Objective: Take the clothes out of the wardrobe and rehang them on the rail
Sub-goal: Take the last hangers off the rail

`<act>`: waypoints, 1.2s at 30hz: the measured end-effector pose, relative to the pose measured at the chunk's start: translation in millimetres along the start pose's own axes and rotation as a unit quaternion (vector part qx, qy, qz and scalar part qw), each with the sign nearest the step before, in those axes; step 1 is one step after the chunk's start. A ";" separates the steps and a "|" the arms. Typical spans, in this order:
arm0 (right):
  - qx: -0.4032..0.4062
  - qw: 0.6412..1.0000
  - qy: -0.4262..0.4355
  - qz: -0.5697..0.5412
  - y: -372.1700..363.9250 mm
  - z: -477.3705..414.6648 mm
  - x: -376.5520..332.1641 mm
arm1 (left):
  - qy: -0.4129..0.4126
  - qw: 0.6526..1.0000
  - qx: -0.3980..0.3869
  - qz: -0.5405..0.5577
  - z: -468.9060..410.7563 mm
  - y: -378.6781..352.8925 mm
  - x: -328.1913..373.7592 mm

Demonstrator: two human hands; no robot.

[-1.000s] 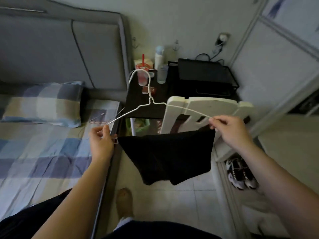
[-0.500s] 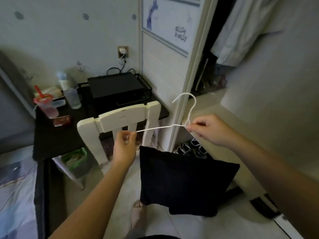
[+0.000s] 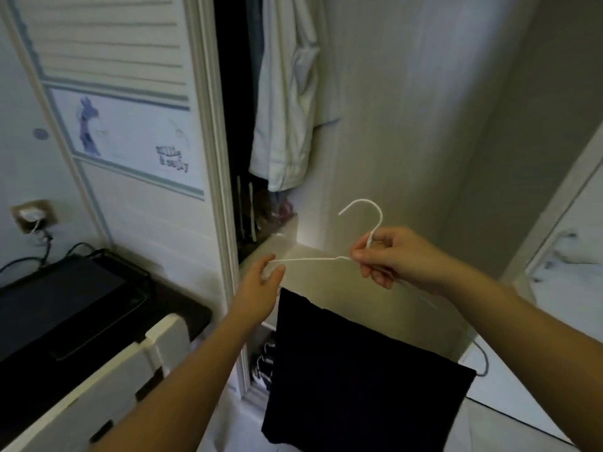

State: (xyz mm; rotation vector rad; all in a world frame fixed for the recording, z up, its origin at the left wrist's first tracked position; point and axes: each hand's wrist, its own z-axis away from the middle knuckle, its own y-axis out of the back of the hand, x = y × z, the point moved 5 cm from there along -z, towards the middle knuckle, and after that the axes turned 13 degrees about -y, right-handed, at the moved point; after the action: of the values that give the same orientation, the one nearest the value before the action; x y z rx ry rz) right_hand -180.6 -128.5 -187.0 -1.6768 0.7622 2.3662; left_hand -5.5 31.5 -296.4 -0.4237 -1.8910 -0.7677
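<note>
- The white wire hanger (image 3: 310,258) is held in front of the person, its long axis running left to right between the hands and nearly level. Its hook stands above the right hand, with the open end curling back toward the wardrobe.
- The left hand (image 3: 261,285) pinches the hanger's left tip. The right hand (image 3: 394,259) pinches the thin neck under the hook, fingers curled.
- A black garment (image 3: 359,370) hangs below both hands, flat and matte, its top edge sloping down to the right.
- Beyond the hands the wardrobe (image 3: 233,125) shows as a dark gap, with a pale creased garment (image 3: 287,109) hanging inside it, above them.
- Left of the left hand is a slatted sliding door (image 3: 130,141) with a printed panel.
- Under the left forearm are a white chair back (image 3: 130,370) and a black tabletop (image 3: 182,308).
</note>
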 end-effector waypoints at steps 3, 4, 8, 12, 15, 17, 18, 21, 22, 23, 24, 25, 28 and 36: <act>0.030 0.998 0.000 -0.058 27.7 -5.6 -30.3 | -0.053 0.994 -0.090 0.013 -52.4 -5.3 30.7; 0.038 0.996 0.004 -0.077 35.9 -6.8 -42.3 | -0.080 0.990 -0.113 0.014 -70.7 -6.2 40.2; 0.069 0.986 0.033 -0.150 61.4 -12.1 -93.5 | -0.152 0.972 -0.179 -0.007 -134.6 -6.3 84.2; 0.103 0.970 0.074 -0.210 84.8 -23.3 -145.9 | -0.190 0.953 -0.237 -0.021 -179.3 -2.5 132.5; 0.119 0.961 0.089 -0.232 104.0 -40.4 -183.4 | -0.245 0.934 -0.257 -0.025 -200.1 0.1 173.4; 0.128 0.955 0.099 -0.247 117.8 -54.8 -208.5 | -0.271 0.928 -0.254 -0.028 -212.5 4.4 201.0; 0.131 0.952 0.105 -0.258 124.9 -62.7 -220.9 | -0.277 0.927 -0.253 -0.024 -218.0 7.4 214.9; 0.137 0.943 0.128 -0.276 146.2 -87.7 -257.2 | -0.284 0.923 -0.258 -0.010 -235.4 20.4 249.9; 0.139 0.942 0.137 -0.273 153.0 -95.9 -269.3 | -0.281 0.925 -0.255 -0.001 -242.7 25.5 258.2; 0.140 0.941 0.147 -0.269 159.4 -104.4 -282.0 | -0.276 0.929 -0.247 0.005 -252.6 30.5 264.8; 0.139 0.940 0.157 -0.267 165.4 -112.1 -294.2 | -0.268 0.933 -0.239 0.017 -259.9 35.8 272.6; 0.139 0.940 0.167 -0.265 171.0 -119.5 -305.9 | -0.262 0.937 -0.231 0.025 -267.6 40.5 279.8; 0.134 0.938 0.197 -0.253 187.2 -143.9 -338.1 | -0.277 0.936 -0.217 0.010 -289.0 54.7 299.1; 0.114 0.925 0.281 -0.230 235.1 -206.5 -424.9 | -0.367 0.922 -0.074 -0.100 -370.4 96.1 344.8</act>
State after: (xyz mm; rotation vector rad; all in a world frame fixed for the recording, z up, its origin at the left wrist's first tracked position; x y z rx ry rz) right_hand 56.5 -357.5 225.0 -2.1549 0.5927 1.4387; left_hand 155.0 -163.8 152.4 -0.6889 -2.6149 -0.9798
